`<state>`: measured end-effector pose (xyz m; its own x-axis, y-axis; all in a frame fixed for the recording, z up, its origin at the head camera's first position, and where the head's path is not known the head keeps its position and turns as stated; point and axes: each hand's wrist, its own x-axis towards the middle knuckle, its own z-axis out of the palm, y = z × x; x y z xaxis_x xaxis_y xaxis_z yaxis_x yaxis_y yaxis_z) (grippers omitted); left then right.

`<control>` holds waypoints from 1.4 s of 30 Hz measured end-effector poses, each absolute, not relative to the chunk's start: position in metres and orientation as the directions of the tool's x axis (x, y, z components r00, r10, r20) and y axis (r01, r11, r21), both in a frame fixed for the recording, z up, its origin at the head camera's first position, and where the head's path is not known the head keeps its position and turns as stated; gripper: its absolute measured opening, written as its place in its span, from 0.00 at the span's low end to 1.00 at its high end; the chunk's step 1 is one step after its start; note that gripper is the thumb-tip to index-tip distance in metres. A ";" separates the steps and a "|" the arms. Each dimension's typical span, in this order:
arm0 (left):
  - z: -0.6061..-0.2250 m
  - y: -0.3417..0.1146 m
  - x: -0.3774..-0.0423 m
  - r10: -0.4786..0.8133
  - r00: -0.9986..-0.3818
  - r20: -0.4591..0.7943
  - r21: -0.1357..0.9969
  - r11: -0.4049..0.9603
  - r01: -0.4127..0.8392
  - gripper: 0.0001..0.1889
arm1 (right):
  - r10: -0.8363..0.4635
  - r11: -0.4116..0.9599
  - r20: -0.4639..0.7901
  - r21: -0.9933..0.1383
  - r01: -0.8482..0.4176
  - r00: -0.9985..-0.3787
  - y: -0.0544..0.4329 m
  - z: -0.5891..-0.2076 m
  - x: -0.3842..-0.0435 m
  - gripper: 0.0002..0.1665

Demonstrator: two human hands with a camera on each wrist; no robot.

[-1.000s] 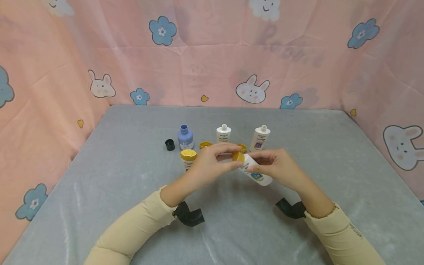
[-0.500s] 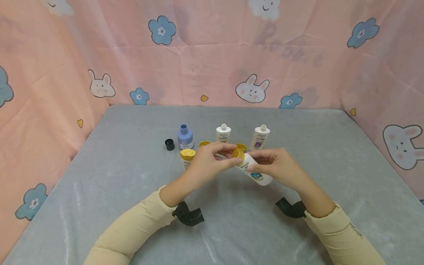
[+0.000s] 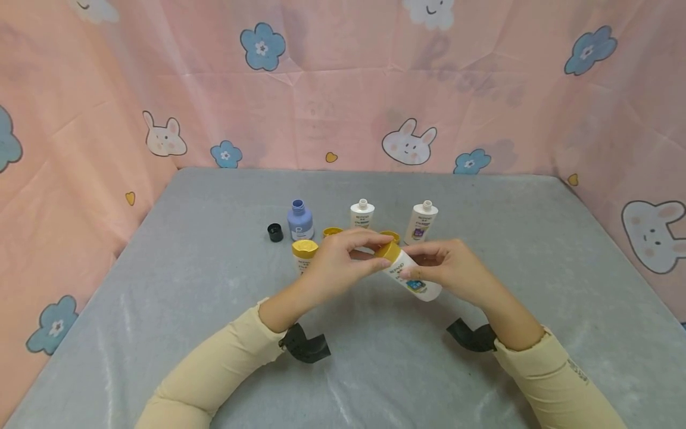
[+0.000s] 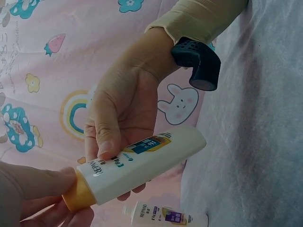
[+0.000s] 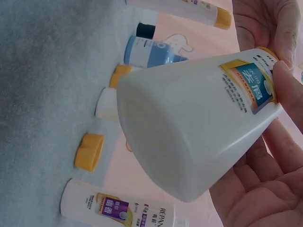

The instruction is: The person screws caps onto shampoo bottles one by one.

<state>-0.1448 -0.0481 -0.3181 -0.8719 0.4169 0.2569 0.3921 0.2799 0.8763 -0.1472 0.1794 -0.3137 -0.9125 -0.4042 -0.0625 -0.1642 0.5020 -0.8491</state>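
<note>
Left hand (image 3: 343,259): grip pinching yellow cap (image 4: 79,191) | Right hand (image 3: 455,270): grip around tilted white bottle (image 4: 151,161) | Blue bottle (image 3: 301,224) upright on tabletop (image 3: 380,369), black cap (image 3: 275,233) beside it

A grey counter (image 3: 214,268) spans the lower frame. Near mid-frame stand a blue bottle (image 3: 301,225), two uncapped white bottles (image 3: 421,223) and a gold-capped bottle (image 3: 304,250), with a black cap (image 3: 275,233) and two gold caps (image 5: 89,152) nearby.

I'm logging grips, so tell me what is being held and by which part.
A white bottle: the left hand grips its yellow cap, and the right hand holds its body.
</note>
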 end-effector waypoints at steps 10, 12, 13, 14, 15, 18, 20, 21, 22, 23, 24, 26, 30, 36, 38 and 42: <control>-0.315 -0.050 -0.146 0.438 -0.875 0.205 0.894 0.280 0.350 0.24 | -0.401 0.493 -0.063 -0.856 -0.157 -0.914 0.179 -0.312 -0.147 0.24; -0.316 -0.049 -0.146 0.425 -0.888 0.177 0.901 0.293 0.320 0.21 | -0.405 0.489 -0.065 -0.858 -0.156 -0.912 0.179 -0.312 -0.147 0.24; -0.316 -0.048 -0.146 0.419 -0.893 0.166 0.904 0.297 0.307 0.19 | -0.407 0.487 -0.067 -0.860 -0.154 -0.911 0.179 -0.312 -0.147 0.23; -0.317 -0.048 -0.146 0.412 -0.898 0.155 0.907 0.302 0.295 0.18 | -0.408 0.487 -0.069 -0.860 -0.153 -0.910 0.178 -0.312 -0.147 0.24; -0.317 -0.048 -0.146 0.405 -0.903 0.145 0.910 0.304 0.282 0.18 | -0.408 0.487 -0.070 -0.860 -0.152 -0.910 0.178 -0.312 -0.147 0.24; -0.317 -0.047 -0.146 0.389 -0.913 0.123 0.918 0.306 0.254 0.17 | -0.406 0.490 -0.072 -0.859 -0.151 -0.911 0.178 -0.312 -0.146 0.24; -0.317 -0.047 -0.146 0.381 -0.917 0.116 0.918 0.311 0.245 0.17 | -0.407 0.487 -0.071 -0.860 -0.151 -0.911 0.178 -0.312 -0.146 0.24; -0.316 -0.047 -0.146 0.378 -0.919 0.111 0.919 0.314 0.240 0.17 | -0.407 0.484 -0.070 -0.862 -0.150 -0.911 0.178 -0.313 -0.146 0.24; -0.316 -0.047 -0.146 0.377 -0.920 0.106 0.920 0.314 0.235 0.16 | -0.409 0.482 -0.069 -0.863 -0.151 -0.910 0.178 -0.313 -0.146 0.24; -0.316 -0.047 -0.147 0.377 -0.921 0.103 0.919 0.317 0.233 0.16 | -0.410 0.479 -0.068 -0.865 -0.152 -0.909 0.178 -0.313 -0.147 0.24; -0.316 -0.047 -0.147 0.376 -0.921 0.099 0.921 0.316 0.228 0.16 | -0.411 0.477 -0.067 -0.866 -0.152 -0.909 0.178 -0.313 -0.147 0.23; -0.316 -0.047 -0.147 0.381 -0.919 0.098 0.924 0.307 0.226 0.16 | -0.412 0.473 -0.067 -0.868 -0.150 -0.909 0.178 -0.313 -0.147 0.23; -0.315 -0.048 -0.147 0.391 -0.915 0.099 0.933 0.283 0.222 0.16 | -0.414 0.467 -0.072 -0.872 -0.144 -0.908 0.179 -0.313 -0.147 0.23; -0.316 -0.049 -0.147 0.415 -0.898 0.145 0.922 0.272 0.275 0.16 | -0.429 0.466 -0.076 -0.873 -0.148 -0.900 0.179 -0.312 -0.147 0.23; -0.316 -0.050 -0.147 0.431 -0.885 0.177 0.910 0.272 0.314 0.15 | -0.437 0.462 -0.075 -0.874 -0.152 -0.897 0.180 -0.312 -0.147 0.23; -0.317 -0.051 -0.148 0.458 -0.862 0.215 0.891 0.269 0.365 0.15 | -0.455 0.443 -0.071 -0.883 -0.156 -0.888 0.181 -0.313 -0.148 0.23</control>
<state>-0.1482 -0.0511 -0.3173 -0.8624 0.4582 0.2153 0.3654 0.2689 0.8912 -0.1478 0.1807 -0.3127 -0.8877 -0.4548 -0.0713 -0.1560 0.4429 -0.8829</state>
